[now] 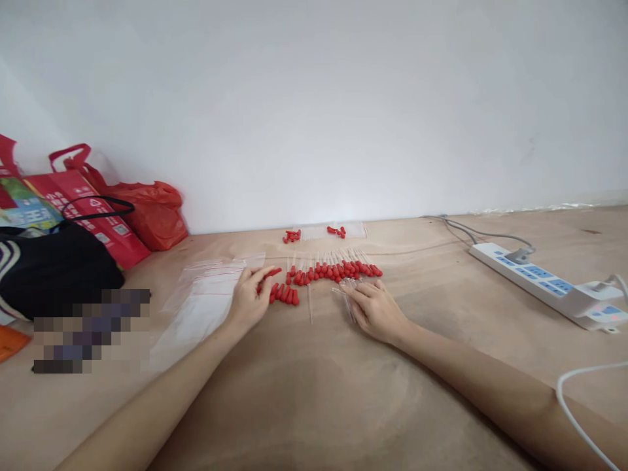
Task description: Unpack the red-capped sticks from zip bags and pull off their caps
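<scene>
Droppers [338,269]: we see a crowded row of them across the middle of the table, red ends toward us, thin see-through stems pointing away; many touch or overlap
Table [294,405]: pale brown wood with a soft grain; it runs back to meet the wall
Wall [314,118]: plain and whitish; it fills the upper part of our view
Left side: a printed red carrier bag [88,203], a red plastic bag [152,212] beside it and a black bag [59,268] in front; a pixelated patch [93,333] hides what lies nearer us
Right side: a white power strip [534,278] with blue socket panels and plugs in it; a white cable [579,373] curves nearer us
Back edge: two small groups of red bulbs [336,231] by a flat see-through bag [314,231], near the wall
Left hand [250,294]: thumb and fingers drawn nearly together, pinching one red bulb [275,271]; flat plastic bags [210,281] lie just left of it
Loose bulbs [288,296]: a short row just right of our left hand
Single tube [311,307]: on the table between our hands
Right hand [375,307]: fingers bent low over some see-through tubes [350,307]; we cannot tell whether they are closed around any
Droppers and grip: the row lies between and slightly beyond our hands; its right part sits just past our right fingertips
</scene>
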{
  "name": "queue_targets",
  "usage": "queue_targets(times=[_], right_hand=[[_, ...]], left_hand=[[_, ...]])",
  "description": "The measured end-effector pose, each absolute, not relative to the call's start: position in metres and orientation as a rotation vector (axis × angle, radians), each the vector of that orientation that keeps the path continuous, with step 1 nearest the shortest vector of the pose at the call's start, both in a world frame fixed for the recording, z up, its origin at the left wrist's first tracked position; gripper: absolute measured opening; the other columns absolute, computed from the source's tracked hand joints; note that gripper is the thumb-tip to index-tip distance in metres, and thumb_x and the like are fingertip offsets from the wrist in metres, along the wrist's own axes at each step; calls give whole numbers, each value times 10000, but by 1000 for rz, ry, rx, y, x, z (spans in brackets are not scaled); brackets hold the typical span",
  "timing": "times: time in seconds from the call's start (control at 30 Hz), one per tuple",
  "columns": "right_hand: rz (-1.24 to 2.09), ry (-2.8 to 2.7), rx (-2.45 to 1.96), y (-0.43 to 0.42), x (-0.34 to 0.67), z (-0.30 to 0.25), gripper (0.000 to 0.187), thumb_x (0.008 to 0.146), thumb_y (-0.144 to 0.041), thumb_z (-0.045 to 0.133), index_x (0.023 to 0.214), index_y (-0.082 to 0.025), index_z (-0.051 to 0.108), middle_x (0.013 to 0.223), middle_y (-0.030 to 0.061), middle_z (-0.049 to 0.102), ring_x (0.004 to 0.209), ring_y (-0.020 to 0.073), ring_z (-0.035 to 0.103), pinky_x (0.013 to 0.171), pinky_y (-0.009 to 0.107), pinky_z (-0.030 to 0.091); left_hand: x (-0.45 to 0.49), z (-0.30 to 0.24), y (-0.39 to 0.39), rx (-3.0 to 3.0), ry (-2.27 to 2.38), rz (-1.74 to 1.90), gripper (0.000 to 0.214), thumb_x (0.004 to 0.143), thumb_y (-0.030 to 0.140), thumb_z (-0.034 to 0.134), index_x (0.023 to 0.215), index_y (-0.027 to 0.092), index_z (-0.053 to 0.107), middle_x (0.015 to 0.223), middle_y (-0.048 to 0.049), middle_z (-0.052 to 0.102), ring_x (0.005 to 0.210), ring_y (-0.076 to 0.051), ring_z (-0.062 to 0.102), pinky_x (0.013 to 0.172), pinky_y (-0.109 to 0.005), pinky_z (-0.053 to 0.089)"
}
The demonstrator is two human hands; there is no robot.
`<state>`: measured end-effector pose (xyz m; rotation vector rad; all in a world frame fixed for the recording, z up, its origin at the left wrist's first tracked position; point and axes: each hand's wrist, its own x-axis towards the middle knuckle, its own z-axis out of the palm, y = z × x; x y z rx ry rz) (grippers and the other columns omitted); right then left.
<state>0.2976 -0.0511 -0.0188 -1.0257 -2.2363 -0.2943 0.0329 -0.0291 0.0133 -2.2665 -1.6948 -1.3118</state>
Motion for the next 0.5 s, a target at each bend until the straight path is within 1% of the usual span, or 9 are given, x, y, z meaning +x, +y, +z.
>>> queue_targets(times=[0.1,0.17,0.2,0.37,0.5], right_hand=[[-285,-2170,-1077,-47,288,-14,227,821,-153,388,893,-157,604,758,40,638,707,142,514,667,295,227],[-317,-2152,-1150,-45,278,-11,204,818,-158,405,781,-165,605,704,29,635,675,140,509,668,303,212],[-334,-2161,-1186,-44,273,-10,197,813,-158,415,755,-166,604,687,28,631,671,141,506,671,308,207],[-331,-2292,-1305,-44,253,-8,158,759,-137,458,712,-158,607,677,50,623,701,164,504,676,329,192],[-247,-2349,-1293,-48,242,-10,164,754,-144,449,761,-153,613,722,63,621,734,173,504,685,336,195]], left_hand=[[12,13,-15,-2140,-1864,-1355,290,740,284,475,977,143,564,777,-31,543,634,-128,518,592,-248,450],[3,11,-10,-2101,-1937,-1351,288,707,317,511,941,151,544,748,-17,565,613,-125,516,572,-239,437],[1,10,-9,-2102,-1964,-1321,280,697,336,522,913,158,539,741,-13,576,612,-127,518,564,-236,430],[3,8,-13,-2193,-2019,-1095,234,678,389,531,785,182,546,720,-8,618,642,-145,535,571,-238,416],[5,10,-18,-2272,-2074,-1010,266,694,439,503,730,187,581,690,-7,629,615,-147,539,578,-242,421]])
